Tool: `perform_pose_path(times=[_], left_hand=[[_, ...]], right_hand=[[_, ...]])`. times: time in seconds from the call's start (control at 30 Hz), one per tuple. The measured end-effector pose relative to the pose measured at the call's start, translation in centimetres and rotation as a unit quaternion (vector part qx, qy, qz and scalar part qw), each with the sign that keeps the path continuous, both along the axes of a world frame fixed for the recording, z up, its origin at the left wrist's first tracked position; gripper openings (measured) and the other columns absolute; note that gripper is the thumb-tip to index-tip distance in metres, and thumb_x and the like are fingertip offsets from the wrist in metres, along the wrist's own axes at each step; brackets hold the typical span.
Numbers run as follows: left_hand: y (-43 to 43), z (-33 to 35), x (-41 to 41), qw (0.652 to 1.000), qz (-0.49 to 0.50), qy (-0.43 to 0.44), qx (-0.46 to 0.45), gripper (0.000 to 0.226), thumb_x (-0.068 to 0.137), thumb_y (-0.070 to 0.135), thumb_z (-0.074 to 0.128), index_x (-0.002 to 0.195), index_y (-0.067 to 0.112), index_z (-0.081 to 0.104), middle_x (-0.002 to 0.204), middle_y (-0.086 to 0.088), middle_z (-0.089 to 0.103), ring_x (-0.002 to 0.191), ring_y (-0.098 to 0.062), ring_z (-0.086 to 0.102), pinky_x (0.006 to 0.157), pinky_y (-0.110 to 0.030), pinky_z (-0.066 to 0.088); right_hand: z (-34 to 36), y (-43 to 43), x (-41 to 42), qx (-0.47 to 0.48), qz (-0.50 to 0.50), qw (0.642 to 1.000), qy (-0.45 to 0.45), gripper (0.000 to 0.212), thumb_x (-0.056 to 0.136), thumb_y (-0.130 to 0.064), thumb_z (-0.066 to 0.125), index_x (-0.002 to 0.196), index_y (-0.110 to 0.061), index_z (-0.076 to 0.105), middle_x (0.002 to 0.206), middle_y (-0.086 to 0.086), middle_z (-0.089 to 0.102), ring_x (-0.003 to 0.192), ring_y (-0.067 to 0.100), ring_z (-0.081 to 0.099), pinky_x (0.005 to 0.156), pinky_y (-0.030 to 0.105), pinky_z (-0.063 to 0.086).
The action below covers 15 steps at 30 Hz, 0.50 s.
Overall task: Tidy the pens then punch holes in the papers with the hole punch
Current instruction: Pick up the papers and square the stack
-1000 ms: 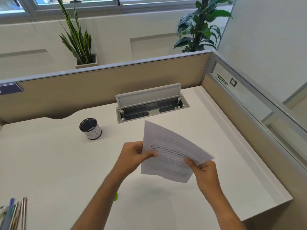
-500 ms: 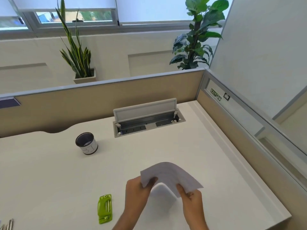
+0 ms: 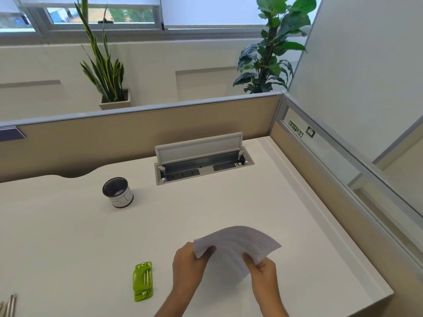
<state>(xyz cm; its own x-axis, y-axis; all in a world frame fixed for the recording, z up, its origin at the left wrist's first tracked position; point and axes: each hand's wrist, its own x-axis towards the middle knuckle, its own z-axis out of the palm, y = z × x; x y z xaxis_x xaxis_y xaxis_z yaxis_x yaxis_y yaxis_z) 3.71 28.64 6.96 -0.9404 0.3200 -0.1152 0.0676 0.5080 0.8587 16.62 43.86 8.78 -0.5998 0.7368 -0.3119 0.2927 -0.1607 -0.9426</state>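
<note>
Both my hands hold a thin stack of printed white papers (image 3: 238, 245) just above the white desk (image 3: 68, 236), bowed upward in the middle. My left hand (image 3: 188, 265) pinches the left edge and my right hand (image 3: 263, 271) grips the right lower edge. A lime-green hole punch (image 3: 142, 280) lies flat on the desk to the left of my left hand. A black-rimmed pen cup (image 3: 118, 192) with a white label stands further back on the left; it looks empty. The tips of several pens (image 3: 9, 305) show at the bottom left corner.
An open cable tray (image 3: 201, 164) with a raised grey lid sits in the desk's back centre. Beige partition walls (image 3: 137, 133) close off the back and right sides. Two potted plants stand beyond the partition.
The papers have come down from an upright hold to low over the desk, curved. The view has tilted up, and the hole punch is now in sight.
</note>
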Motion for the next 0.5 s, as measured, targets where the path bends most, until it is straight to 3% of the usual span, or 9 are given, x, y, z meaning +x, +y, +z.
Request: perform_pose_path(times=[0.17, 0.23, 0.3, 0.4, 0.5], left_hand=[[-0.4, 0.5, -0.8, 0.999, -0.008, -0.009, 0.039, 0.013, 0.088, 0.041, 0.085, 0.088, 0.030, 0.078, 0.083, 0.008, 0.079, 0.078, -0.015, 0.074, 0.071, -0.041, 0.059], [-0.7, 1.2, -1.7, 0.997, -0.042, 0.053, 0.035, 0.016, 0.090, 0.045, 0.078, 0.093, 0.029, 0.078, 0.088, 0.011, 0.077, 0.083, -0.013, 0.071, 0.070, -0.038, 0.058], [-1.0, 2.0, -2.7, 0.981, -0.106, 0.160, -0.011, 0.018, 0.093, 0.043, 0.072, 0.085, 0.027, 0.073, 0.079, 0.013, 0.071, 0.079, -0.012, 0.063, 0.067, -0.035, 0.051], [-0.8, 3.7, -4.2, 0.925, -0.202, 0.311, -0.089, 0.013, 0.091, 0.032, 0.077, 0.081, 0.032, 0.069, 0.074, 0.016, 0.071, 0.078, -0.011, 0.059, 0.076, -0.031, 0.047], [-0.2, 5.2, -4.9, 0.883, -0.257, 0.370, -0.131, 0.011, 0.085, 0.029, 0.082, 0.090, 0.038, 0.077, 0.084, 0.020, 0.075, 0.085, -0.010, 0.064, 0.092, -0.035, 0.048]], right_hand=[[2.5, 1.3, 0.1, 0.014, -0.014, 0.999, 0.030, 0.013, 0.091, 0.003, 0.078, 0.086, -0.009, 0.079, 0.075, -0.005, 0.082, 0.081, 0.027, 0.071, 0.065, 0.012, 0.055], [4.5, 2.5, 0.4, 0.068, -0.039, 0.995, 0.056, 0.025, 0.084, 0.006, 0.084, 0.093, -0.017, 0.078, 0.084, -0.010, 0.082, 0.088, 0.030, 0.072, 0.075, 0.012, 0.057], [7.2, 3.4, 0.9, 0.172, -0.035, 0.983, 0.061, 0.042, 0.081, 0.001, 0.089, 0.110, -0.025, 0.076, 0.107, -0.015, 0.080, 0.106, 0.021, 0.073, 0.092, 0.019, 0.056], [11.3, 4.7, 1.4, 0.408, 0.051, 0.910, 0.049, 0.064, 0.080, -0.006, 0.091, 0.136, -0.024, 0.068, 0.137, -0.014, 0.069, 0.133, 0.012, 0.061, 0.114, 0.031, 0.044], [12.0, 5.9, 0.4, 0.537, 0.165, 0.827, -0.003, 0.066, 0.077, -0.015, 0.095, 0.136, -0.029, 0.069, 0.135, -0.019, 0.070, 0.131, 0.010, 0.063, 0.117, 0.046, 0.041]])
